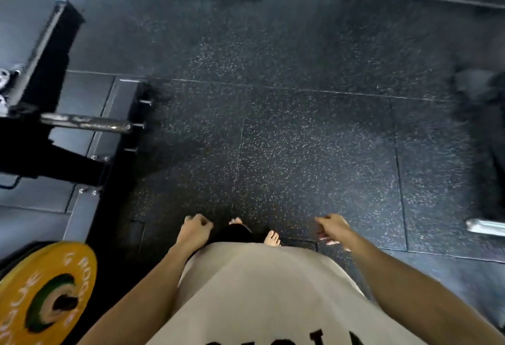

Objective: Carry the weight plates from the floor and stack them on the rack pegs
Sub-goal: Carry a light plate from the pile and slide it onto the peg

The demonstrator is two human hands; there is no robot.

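Hanging loosely curled, left hand (194,231) and right hand (332,228) each grip nothing.

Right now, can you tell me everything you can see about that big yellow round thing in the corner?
The yellow weight plate is a thick round disc, rubbery-looking, at the bottom left beside the black rack frame. Pale lettering curves around its face, too blurred to read surely. A green ring surrounds a pale hub with a dark centre hole. Its face tilts toward the camera; the picture's edge cuts off its lower part. Neither hand touches it, and what it rests on is hidden.
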